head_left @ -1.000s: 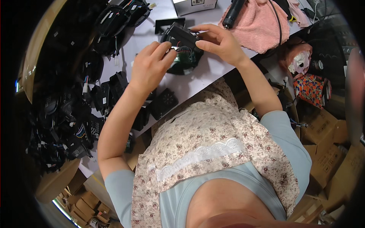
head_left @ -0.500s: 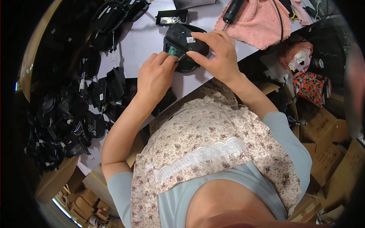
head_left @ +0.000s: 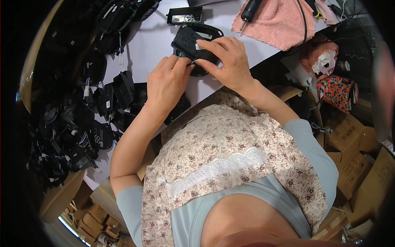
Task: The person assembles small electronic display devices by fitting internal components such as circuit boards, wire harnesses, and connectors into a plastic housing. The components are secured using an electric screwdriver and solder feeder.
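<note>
A black plastic housing point(head_left: 187, 40) with a green circuit board edge sits between both hands over the white table point(head_left: 152, 45). My left hand point(head_left: 166, 82) pinches its near left side with the fingertips. My right hand point(head_left: 226, 61) lies over its right side, fingers curled on top. Under the part lies a black round shell point(head_left: 210, 31) on the table.
A large heap of black housings with wires point(head_left: 78, 119) covers the table's left side. A black frame part point(head_left: 185, 15) lies at the back. A pink towel point(head_left: 279, 20) with an electric screwdriver point(head_left: 251, 10) lies at the back right. Cardboard boxes point(head_left: 354, 152) stand at the right.
Both hands have shifted with the black housing toward the round shell, and the left hand has closed in on the part's near edge.
</note>
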Tool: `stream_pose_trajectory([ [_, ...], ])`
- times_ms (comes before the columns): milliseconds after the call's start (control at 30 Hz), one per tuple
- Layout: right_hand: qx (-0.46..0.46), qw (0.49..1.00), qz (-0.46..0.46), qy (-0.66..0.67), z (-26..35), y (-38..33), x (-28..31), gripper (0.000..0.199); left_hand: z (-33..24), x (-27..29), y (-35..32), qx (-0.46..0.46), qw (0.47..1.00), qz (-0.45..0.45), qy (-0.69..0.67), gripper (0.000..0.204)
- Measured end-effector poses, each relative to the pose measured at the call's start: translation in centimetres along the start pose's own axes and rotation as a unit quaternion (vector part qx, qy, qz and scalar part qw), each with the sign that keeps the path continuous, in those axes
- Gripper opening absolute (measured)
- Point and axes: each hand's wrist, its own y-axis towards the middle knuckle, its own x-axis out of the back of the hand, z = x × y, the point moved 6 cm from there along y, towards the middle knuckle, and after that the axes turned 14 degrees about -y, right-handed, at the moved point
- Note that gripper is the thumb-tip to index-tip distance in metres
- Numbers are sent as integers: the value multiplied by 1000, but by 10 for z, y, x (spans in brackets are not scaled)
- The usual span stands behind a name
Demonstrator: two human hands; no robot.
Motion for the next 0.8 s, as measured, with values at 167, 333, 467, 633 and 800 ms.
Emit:
stream_pose_trajectory([
  [167,18,999,17,-27,5,-1,-2,50,6,0,0,50,994,36,-88,16],
  [333,23,999,17,-19,6,-1,-4,44,2,7,2,43,995,16,-92,15],
  [467,38,999,21,-10,6,1,-8,42,3,7,3,83,994,12,-74,14],
  [633,23,998,52,-27,13,6,-3,42,4,9,7,65,991,41,-107,19],
  [800,-8,998,64,14,8,-3,-11,42,45,31,15,165,923,81,-338,37],
])
